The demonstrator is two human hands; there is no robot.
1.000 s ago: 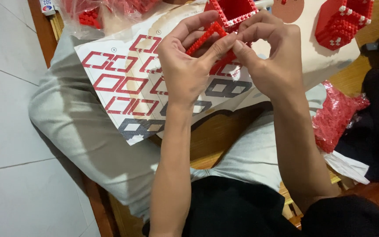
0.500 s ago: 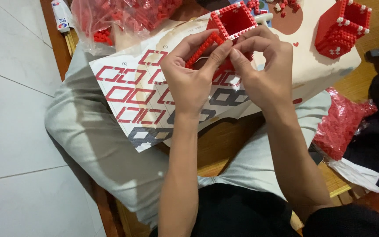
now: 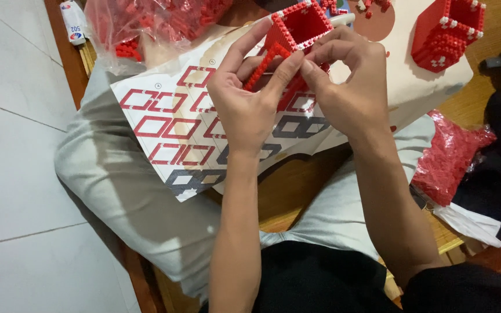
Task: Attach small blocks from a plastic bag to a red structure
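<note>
White tiled floor fills the frame's left. A printed diagram sheet spans the centre. A bag of red bricks lies upper left, cut off. Left hand and right hand both pinch the red brick frame, upper centre, partly hidden.

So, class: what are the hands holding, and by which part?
Both hands, left hand and right hand, pinch a red brick frame at its near corner.
</note>
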